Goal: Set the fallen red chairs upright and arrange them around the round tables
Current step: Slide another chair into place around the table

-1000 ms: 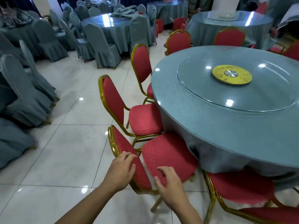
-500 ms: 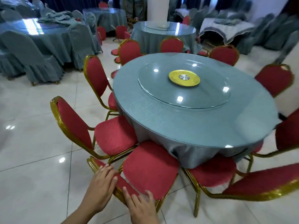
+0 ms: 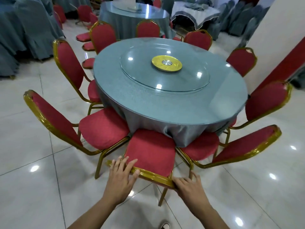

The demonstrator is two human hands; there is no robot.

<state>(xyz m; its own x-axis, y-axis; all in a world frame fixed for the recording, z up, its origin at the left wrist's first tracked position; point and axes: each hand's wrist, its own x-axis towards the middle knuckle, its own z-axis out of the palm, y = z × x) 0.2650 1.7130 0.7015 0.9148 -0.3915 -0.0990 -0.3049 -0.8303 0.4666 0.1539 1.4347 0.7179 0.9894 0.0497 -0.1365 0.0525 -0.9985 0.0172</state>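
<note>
Gripping chair (image 3: 149, 151) backrest — both hands

Chairs (image 3: 150, 151) around round table (image 3: 132, 100)

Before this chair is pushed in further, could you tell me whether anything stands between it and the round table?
Nothing visible does: the chair held by the left hand and right hand already has its seat front at the tablecloth.

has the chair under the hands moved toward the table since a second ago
Yes. The chair has turned square to the round table, its seat front now at the tablecloth, between its neighbours; both hands hold its gold backrest top.
</note>
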